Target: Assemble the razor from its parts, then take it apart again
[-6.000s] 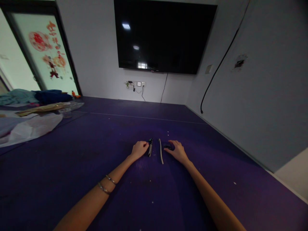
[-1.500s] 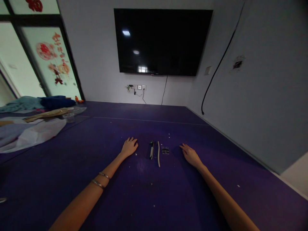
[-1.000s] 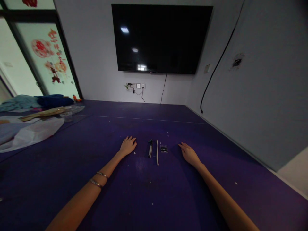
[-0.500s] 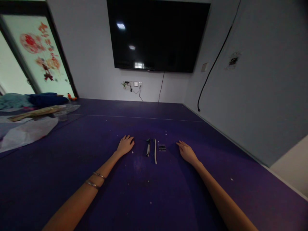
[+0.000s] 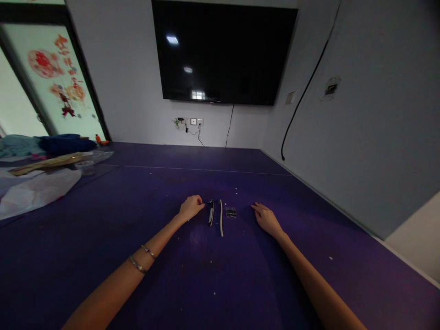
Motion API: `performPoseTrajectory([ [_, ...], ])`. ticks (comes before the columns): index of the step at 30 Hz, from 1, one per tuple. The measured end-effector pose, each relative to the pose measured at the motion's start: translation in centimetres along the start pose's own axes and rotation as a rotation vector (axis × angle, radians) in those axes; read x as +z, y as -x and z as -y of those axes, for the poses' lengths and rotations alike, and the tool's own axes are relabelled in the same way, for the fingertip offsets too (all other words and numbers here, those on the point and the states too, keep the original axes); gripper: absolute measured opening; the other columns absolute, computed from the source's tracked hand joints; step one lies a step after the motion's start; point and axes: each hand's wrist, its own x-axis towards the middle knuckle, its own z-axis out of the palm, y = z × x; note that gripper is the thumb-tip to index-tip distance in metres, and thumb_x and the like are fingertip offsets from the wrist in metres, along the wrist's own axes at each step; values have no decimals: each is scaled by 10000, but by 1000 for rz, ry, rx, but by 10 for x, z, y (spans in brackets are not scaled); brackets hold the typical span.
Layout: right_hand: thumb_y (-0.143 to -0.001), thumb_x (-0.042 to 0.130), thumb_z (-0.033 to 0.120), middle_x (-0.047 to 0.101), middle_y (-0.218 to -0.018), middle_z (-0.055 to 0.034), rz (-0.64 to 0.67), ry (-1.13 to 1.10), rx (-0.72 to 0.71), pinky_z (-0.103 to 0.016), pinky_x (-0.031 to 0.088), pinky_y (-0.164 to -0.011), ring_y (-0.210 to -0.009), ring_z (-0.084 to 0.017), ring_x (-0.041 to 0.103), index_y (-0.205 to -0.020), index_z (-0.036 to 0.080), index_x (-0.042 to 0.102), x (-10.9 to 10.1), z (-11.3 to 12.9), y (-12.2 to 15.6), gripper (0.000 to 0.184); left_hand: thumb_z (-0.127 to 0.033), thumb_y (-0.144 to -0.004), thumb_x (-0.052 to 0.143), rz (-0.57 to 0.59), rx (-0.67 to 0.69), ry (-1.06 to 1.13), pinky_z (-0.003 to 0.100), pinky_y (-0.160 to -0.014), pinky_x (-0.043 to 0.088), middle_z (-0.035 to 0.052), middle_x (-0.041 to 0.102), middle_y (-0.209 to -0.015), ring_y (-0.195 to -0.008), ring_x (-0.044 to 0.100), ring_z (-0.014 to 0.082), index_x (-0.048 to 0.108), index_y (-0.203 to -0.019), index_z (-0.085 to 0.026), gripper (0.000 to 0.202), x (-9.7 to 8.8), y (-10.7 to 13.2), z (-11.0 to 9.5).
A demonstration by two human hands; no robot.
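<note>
On the purple surface [image 5: 144,293], my left hand [image 5: 191,207] has curled fingers, with thumb and fingertips close together at the dark head of a slim black-and-white handled tool [image 5: 211,214]. Whether the fingertips grip that head I cannot tell. Just right of the tool lies a pale, slightly bent rod or cable piece [image 5: 221,220]. Beside it is a small clear packet with dark parts [image 5: 231,212]. My right hand [image 5: 266,217] rests to the right of the packet, apart from it, fingers stretched out and holding nothing.
White plastic sheeting [image 5: 44,190], a long flat tan piece [image 5: 48,164] and blue cloth [image 5: 67,143] lie at the far left. A black cable [image 5: 302,96] hangs down the right wall. Small white specks dot the surface.
My left hand has moved right to the tool's head, and its spread fingers have curled in. My right hand stays in about the same place.
</note>
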Motion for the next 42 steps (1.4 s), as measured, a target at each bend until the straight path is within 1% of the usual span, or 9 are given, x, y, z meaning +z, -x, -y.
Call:
performPoseTrajectory([
  [4, -854, 339, 172, 506, -1312, -123, -5, -8, -10, -364, 352, -1014, -1228, -214, 446, -1209, 147, 577, 0, 0, 0, 428, -458, -721, 597, 42, -31, -78, 285, -662, 430, 94, 665, -851, -818, 627, 236, 645, -786, -183, 287, 13, -2, -28],
  [8, -853, 342, 173, 510, -1307, -124, -14, -16, -1, -369, 355, -1010, -1227, -216, 447, -1199, 149, 585, 1, 0, 0, 423, -530, -743, 545, 58, -73, -157, 327, -700, 452, 146, 666, -890, -874, 632, 279, 648, -858, -164, 397, 23, -5, -42],
  [18, -854, 343, 174, 519, -1298, -126, -22, -2, -3, -365, 365, -1000, -1213, -221, 462, -1190, 147, 592, 1, 1, -1, 419, -359, -746, 578, 55, -123, -31, 372, -801, 446, 152, 663, -931, -980, 602, 298, 650, -810, -155, 225, 33, -7, -46],
  [22, -855, 340, 175, 520, -1298, -126, -17, -2, -11, -356, 358, -1007, -1217, -213, 458, -1196, 145, 588, 0, 1, -1, 422, -364, -748, 597, 64, -169, 149, 332, -759, 470, 117, 664, -858, -954, 611, 278, 623, -700, -151, 221, 22, -15, -43],
  [27, -845, 351, 168, 518, -1298, -133, -8, 9, -15, -353, 347, -1016, -1211, -219, 465, -1203, 135, 583, 2, -1, -2, 427, -388, -839, 500, 174, -262, 516, 238, -563, 496, 59, 631, -667, -674, 647, 173, 575, -712, -123, 303, -6, -30, -31],
  [30, -844, 353, 172, 515, -1304, -121, -2, 0, -3, -351, 350, -1014, -1228, -213, 446, -1207, 149, 580, 4, -3, -3, 429, -352, -867, 469, 252, -348, 727, 255, -557, 514, 62, 629, -656, -589, 631, 145, 551, -744, -108, 286, -18, -36, -21],
  [34, -842, 359, 179, 506, -1315, -109, 1, -32, 10, -366, 345, -1016, -1244, -213, 426, -1215, 166, 573, 7, -6, -4, 430, -298, -864, 469, 302, -460, 927, 256, -543, 525, 20, 580, -577, -466, 553, 96, 516, -714, -125, 233, -22, -39, -9],
  [39, -833, 371, 172, 511, -1307, -117, -9, -66, 11, -376, 341, -1017, -1231, -216, 441, -1197, 162, 585, 8, -7, -5, 422, -247, -860, 404, 359, -581, 1046, 138, -330, 356, -18, 454, -477, -324, 356, 39, 425, -615, -152, 264, -19, -41, 2],
  [42, -832, 375, 168, 530, -1288, -115, -14, -60, 5, -370, 345, -1015, -1225, -213, 450, -1189, 161, 592, 7, -6, -4, 418, -250, -881, 322, 392, -630, 1062, 114, -283, 242, -27, 406, -454, -305, 281, 29, 389, -598, -162, 304, -18, -40, 6],
])
